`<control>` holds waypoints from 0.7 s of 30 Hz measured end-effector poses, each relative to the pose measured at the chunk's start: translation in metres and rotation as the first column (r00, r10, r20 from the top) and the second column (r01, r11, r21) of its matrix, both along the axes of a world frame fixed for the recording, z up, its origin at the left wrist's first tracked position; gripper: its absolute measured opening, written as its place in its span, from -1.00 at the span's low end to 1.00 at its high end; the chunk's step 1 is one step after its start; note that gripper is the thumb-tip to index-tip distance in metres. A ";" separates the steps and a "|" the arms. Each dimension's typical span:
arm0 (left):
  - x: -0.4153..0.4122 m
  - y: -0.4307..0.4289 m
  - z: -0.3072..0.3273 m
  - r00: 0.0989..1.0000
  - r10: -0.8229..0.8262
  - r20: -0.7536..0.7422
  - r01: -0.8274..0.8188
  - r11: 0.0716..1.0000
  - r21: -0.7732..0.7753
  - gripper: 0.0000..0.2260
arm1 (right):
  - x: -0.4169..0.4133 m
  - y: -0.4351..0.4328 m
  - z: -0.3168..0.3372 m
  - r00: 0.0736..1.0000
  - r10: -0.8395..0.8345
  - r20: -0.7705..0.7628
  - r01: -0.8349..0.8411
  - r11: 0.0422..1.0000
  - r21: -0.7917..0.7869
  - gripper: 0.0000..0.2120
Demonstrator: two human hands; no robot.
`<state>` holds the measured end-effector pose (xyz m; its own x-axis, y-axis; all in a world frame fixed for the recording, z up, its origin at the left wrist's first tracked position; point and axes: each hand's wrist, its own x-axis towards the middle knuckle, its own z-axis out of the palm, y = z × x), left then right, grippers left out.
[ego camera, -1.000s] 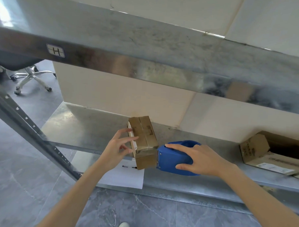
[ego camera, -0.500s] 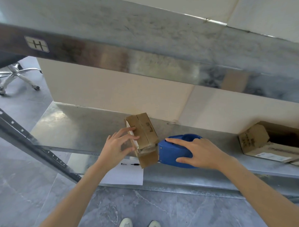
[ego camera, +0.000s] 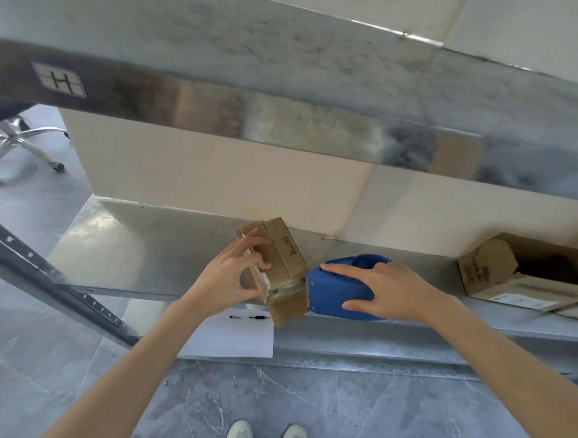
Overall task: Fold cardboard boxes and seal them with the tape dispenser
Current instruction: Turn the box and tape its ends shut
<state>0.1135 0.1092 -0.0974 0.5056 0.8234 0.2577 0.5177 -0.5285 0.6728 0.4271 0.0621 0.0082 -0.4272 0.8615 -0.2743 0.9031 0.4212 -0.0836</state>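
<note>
Folding looks done, sealing underway: left hand [ego camera: 232,276] grips the box [ego camera: 281,251]; right hand [ego camera: 388,292] clamps the tape dispenser [ego camera: 334,295] against its end.

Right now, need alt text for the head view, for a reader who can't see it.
A person's left hand holds a small cardboard box tilted over a metal shelf, while the right hand grips a blue tape dispenser against the box's near end. Another cardboard box, open, lies at the shelf's right.
</note>
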 end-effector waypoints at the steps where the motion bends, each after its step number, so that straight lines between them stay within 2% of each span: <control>1: 0.001 0.002 0.001 1.000 -0.023 -0.010 0.023 0.999 -0.024 -0.62 | -0.001 0.001 0.001 1.000 0.003 0.008 -0.004 1.000 0.002 -0.36; 3: 0.003 0.005 0.001 0.999 -0.044 -0.005 0.044 0.999 -0.029 -0.57 | -0.002 0.003 0.002 1.000 0.014 0.021 -0.014 1.000 0.005 -0.36; 10: 0.009 0.011 -0.011 1.000 -0.007 0.029 0.006 0.999 0.050 -0.57 | 0.000 0.002 0.002 0.999 0.016 0.032 -0.016 1.000 -0.003 -0.36; 16: 0.005 0.021 -0.008 0.999 -0.026 -0.037 0.029 0.997 0.074 -0.67 | 0.001 0.003 0.003 0.999 0.023 0.028 -0.023 1.000 0.001 -0.36; 21: 0.002 0.022 -0.007 0.998 -0.056 -0.028 0.058 0.996 0.071 -0.80 | 0.001 0.001 0.006 0.999 0.020 0.030 -0.020 1.000 -0.003 -0.36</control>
<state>0.1154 0.1308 -0.1046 0.5586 0.7729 0.3010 0.5022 -0.6040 0.6188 0.4279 0.0629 0.0143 -0.4357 0.8521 -0.2899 0.8967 0.4389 -0.0577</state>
